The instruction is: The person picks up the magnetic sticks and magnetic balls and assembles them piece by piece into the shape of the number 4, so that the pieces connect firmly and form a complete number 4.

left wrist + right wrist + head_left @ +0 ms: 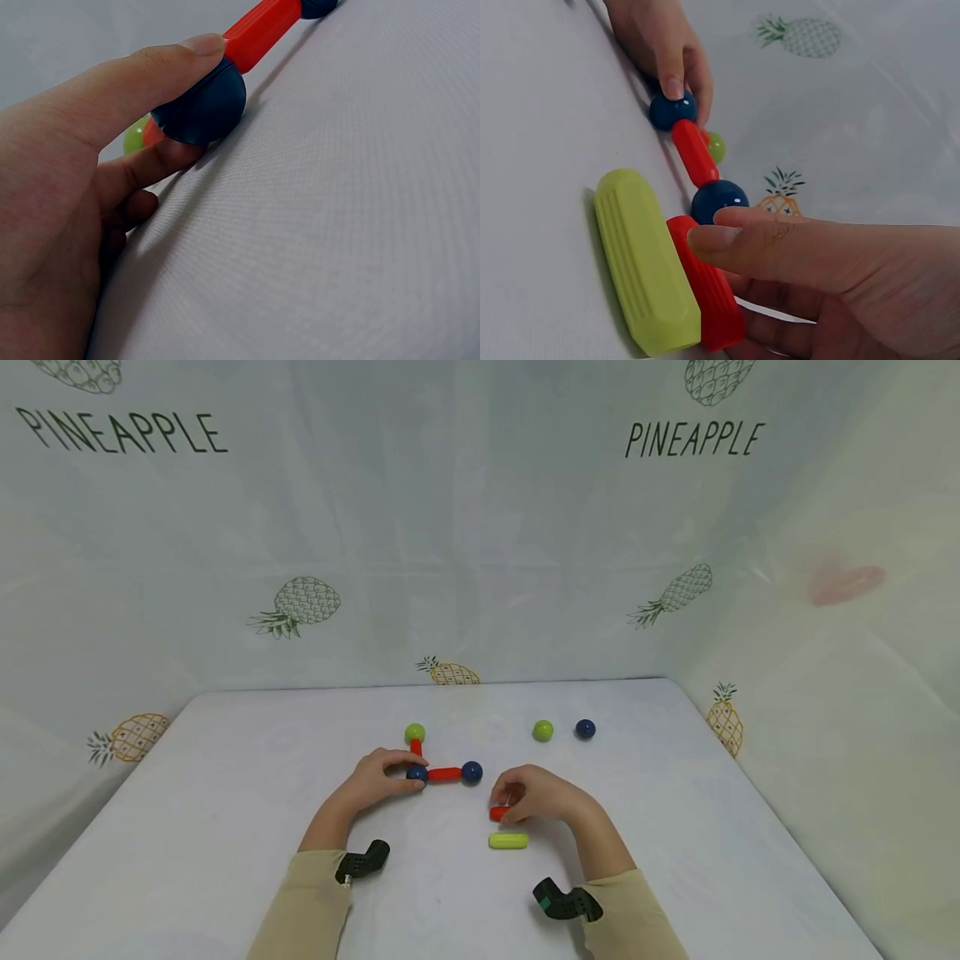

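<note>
My left hand (378,775) pinches a dark blue ball (206,109) between thumb and fingers. That ball is the corner of a joined piece: one red rod (445,774) runs right to a second blue ball (472,772), and another red rod (416,747) points away to a green ball (415,732). My right hand (536,793) holds a loose red rod (711,292), thumb on its near side and fingers behind it. Beside that rod, on the side nearer me, a yellow-green rod (646,259) lies on the table, untouched.
A loose green ball (543,731) and a loose blue ball (585,729) sit farther back on the white table (675,827), to the right. Behind and beside the table hangs a pale curtain (480,527) printed with pineapples.
</note>
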{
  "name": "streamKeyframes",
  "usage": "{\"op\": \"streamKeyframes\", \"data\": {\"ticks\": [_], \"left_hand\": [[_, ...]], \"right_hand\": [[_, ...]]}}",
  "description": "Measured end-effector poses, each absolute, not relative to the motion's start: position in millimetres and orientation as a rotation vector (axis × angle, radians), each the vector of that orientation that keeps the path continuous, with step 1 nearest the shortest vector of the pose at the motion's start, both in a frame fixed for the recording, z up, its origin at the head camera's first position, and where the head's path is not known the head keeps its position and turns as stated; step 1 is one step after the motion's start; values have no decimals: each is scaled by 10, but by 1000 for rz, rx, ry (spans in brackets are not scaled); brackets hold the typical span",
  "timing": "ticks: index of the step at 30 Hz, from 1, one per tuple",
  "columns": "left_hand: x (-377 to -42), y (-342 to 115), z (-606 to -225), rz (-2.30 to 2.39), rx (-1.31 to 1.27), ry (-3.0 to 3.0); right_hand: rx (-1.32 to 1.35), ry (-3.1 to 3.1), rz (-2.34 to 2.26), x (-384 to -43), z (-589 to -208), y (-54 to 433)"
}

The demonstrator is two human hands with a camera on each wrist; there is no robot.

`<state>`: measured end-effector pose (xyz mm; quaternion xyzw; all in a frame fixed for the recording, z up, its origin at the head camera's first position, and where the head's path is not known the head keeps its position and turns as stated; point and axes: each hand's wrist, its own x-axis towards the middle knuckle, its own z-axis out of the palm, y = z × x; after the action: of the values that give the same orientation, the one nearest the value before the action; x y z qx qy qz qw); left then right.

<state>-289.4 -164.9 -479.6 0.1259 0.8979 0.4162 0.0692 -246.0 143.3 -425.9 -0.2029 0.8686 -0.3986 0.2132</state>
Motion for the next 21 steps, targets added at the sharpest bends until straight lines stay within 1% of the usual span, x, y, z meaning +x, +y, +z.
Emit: {"op": "streamKeyframes", "data": {"ticks": [21], "left_hand": [[-2891,-1649,-4790,1245,378,2706]], "right_hand": [[-627,2437,-1052,-2491,-4365,1435]]}}
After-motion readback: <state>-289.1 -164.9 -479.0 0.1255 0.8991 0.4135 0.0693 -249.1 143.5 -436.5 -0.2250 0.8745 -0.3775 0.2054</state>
